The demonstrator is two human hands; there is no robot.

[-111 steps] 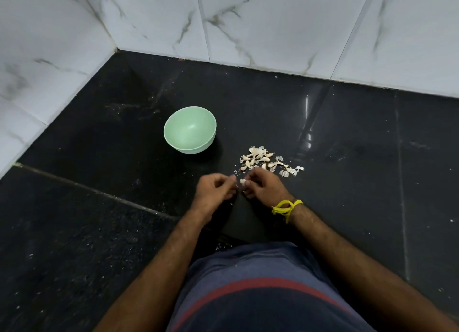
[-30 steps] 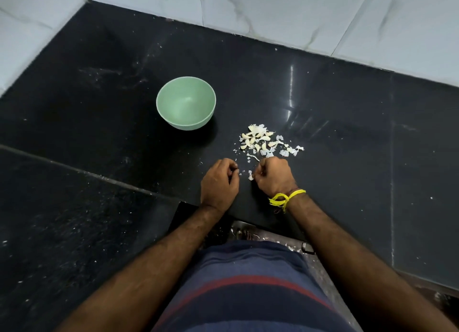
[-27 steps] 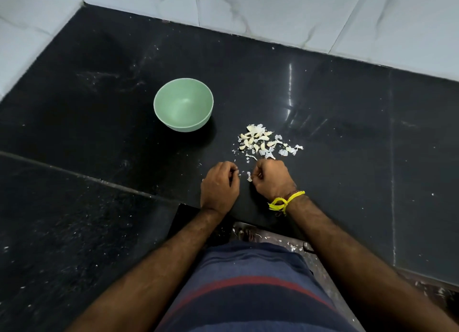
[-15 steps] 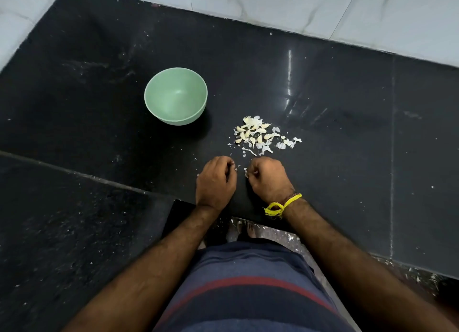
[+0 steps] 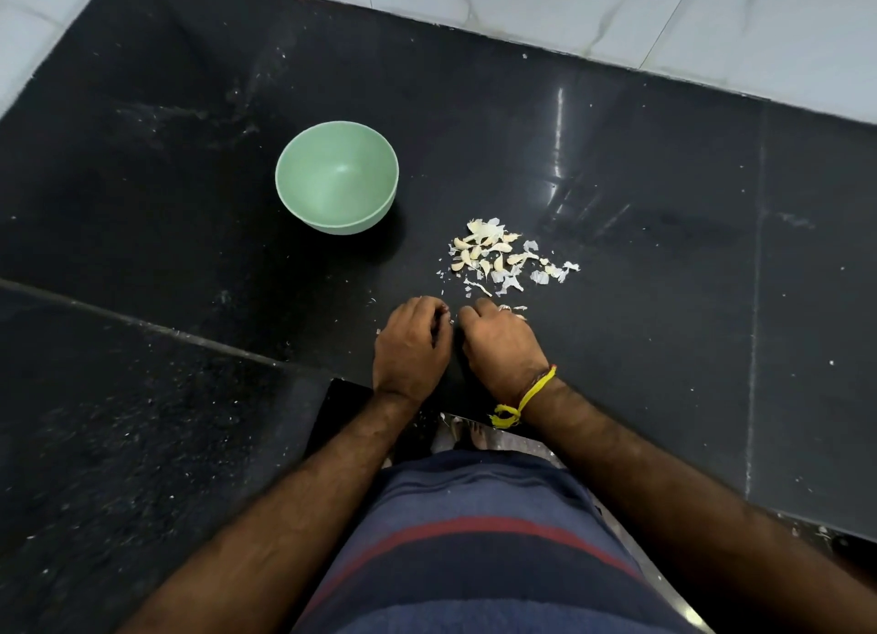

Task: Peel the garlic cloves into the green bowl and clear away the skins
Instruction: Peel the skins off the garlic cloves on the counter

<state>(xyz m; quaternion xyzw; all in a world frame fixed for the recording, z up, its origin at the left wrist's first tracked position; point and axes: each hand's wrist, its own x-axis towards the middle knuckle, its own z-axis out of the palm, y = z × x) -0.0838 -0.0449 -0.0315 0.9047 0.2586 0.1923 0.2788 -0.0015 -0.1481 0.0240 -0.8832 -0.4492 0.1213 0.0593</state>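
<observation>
The green bowl is set far and to the left of both hands, so the left hand is judged the nearer for a drop (the bowl looks empty). Both hands are curled knuckle to knuckle; a clove is presumably pinched between the fingertips, but it is hidden, so what is grasped cannot be told, nor its long axis. The pile of garlic cloves and skins is spread just beyond the right hand, slightly to its right, on the black counter.
</observation>
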